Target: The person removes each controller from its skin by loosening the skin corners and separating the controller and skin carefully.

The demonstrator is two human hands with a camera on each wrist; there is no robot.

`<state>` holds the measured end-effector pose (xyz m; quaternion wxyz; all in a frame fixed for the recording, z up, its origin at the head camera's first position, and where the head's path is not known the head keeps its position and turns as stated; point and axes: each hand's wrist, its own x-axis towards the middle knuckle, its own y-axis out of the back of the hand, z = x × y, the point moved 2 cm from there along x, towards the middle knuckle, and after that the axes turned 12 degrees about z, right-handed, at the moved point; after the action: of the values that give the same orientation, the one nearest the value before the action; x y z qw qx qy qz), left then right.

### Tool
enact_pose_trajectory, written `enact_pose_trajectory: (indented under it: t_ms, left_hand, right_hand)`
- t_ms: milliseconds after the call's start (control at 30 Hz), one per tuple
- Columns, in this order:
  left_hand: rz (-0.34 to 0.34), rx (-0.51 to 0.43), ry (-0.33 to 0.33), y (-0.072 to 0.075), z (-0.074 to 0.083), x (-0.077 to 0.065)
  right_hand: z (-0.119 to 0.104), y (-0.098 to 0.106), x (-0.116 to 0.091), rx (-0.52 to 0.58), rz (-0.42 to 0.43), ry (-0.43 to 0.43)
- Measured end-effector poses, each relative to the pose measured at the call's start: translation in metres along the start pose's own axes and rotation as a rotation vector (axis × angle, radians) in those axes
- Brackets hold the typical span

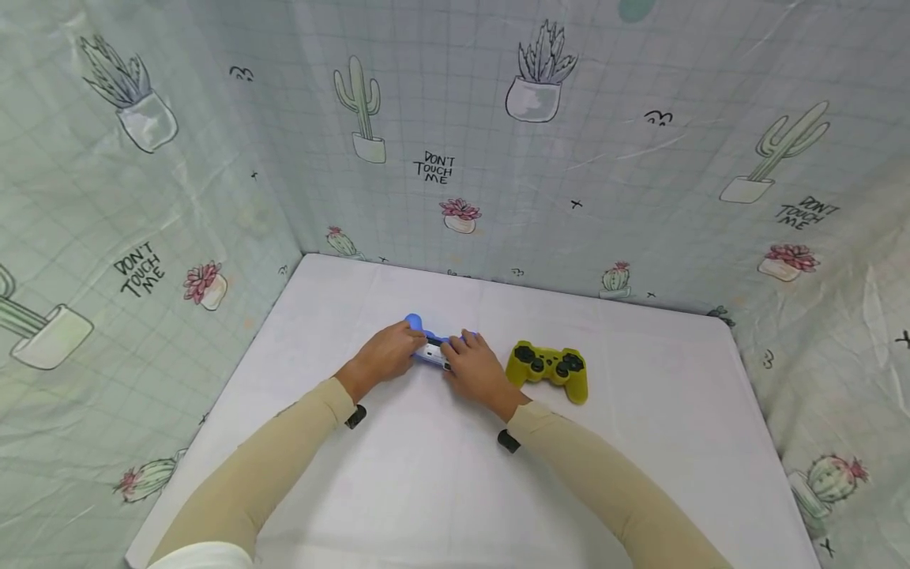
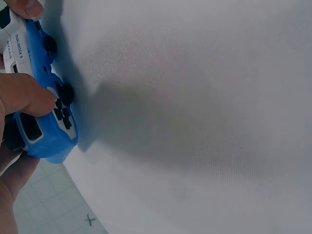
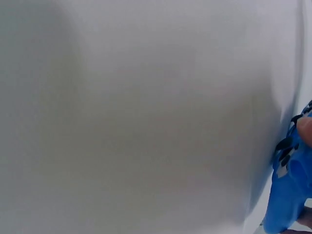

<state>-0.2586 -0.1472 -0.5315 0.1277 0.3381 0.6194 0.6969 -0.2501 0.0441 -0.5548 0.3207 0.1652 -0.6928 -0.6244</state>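
Observation:
A blue game controller [image 1: 430,353] with a white back edge is held between both hands over the middle of the table. My left hand [image 1: 386,353] grips its left end. In the left wrist view the thumb [image 2: 31,95] presses near the black direction buttons of the controller [image 2: 53,146], and fingers wrap underneath. My right hand [image 1: 478,370] grips the other end. The right wrist view catches only the controller's blue handle [image 3: 282,202] with a thumb tip [image 3: 305,129] on top. Just right of that hand lies a yellow-green game controller [image 1: 550,363], buttons and sticks facing up.
The white table [image 1: 682,427] extends around the hands. A patterned cloth [image 1: 455,95] with cactus drawings hangs upright behind it and along both sides. Dark wrist cameras [image 1: 509,441] sit under the sleeves.

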Motion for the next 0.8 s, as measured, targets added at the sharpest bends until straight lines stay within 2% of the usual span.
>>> enact_pose_trajectory:
  t_ms: [133,267,400,533,667,800]
  left_hand:
    - [-0.015,-0.006,0.027,-0.002,0.000,0.000]
    - [0.002,-0.003,0.029,-0.003,0.000,-0.002]
    - [0.010,-0.013,0.021,-0.003,0.000,-0.006]
    - [0.018,-0.093,0.021,-0.001,-0.003,-0.012]
    - [0.022,-0.188,0.024,0.002,-0.009,-0.015]
    - [0.011,-0.232,0.012,0.004,-0.014,-0.014]
  right_hand:
    - [-0.004,-0.004,0.000,-0.110,0.116,0.069]
    - [-0.006,-0.005,0.000,-0.145,0.227,0.119]
    - [-0.004,-0.006,-0.001,-0.124,0.240,0.120]
    - [-0.002,-0.004,-0.002,-0.101,0.233,0.122]
    - [-0.001,-0.001,-0.001,-0.042,0.186,0.102]
    - [0.000,0.004,0.001,0.021,0.114,0.056]
